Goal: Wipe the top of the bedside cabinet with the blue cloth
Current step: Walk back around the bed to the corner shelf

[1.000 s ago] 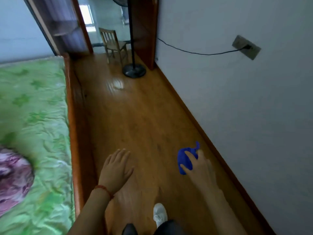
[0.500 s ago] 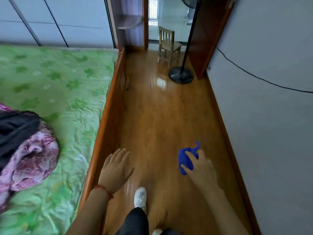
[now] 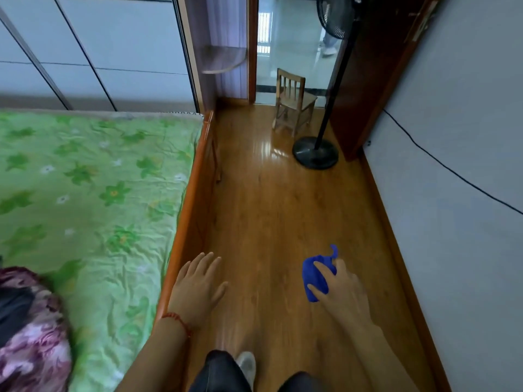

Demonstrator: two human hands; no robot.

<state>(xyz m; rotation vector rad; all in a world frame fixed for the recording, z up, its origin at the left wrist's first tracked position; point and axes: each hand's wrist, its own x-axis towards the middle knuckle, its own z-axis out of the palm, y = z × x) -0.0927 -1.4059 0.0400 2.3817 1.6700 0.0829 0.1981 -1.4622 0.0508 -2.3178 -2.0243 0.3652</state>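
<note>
A bunched blue cloth (image 3: 314, 275) hangs in the air over the wooden floor, gripped by my right hand (image 3: 341, 290) at the lower right. My left hand (image 3: 196, 287) is held out flat beside the bed's wooden side rail, fingers spread, holding nothing; a red string bracelet circles its wrist. No bedside cabinet is in view.
A bed (image 3: 85, 193) with a green flowered sheet fills the left, with a purple flowered bundle (image 3: 31, 335) on its near corner. A standing fan (image 3: 315, 152) and a small wooden chair (image 3: 294, 101) stand ahead by the doorway. A grey wall (image 3: 458, 165) with a black cable runs along the right.
The view has swung left and up, bringing more of the bed and the wardrobe doors into sight. My feet have stepped forward. Both hands keep their pose.
</note>
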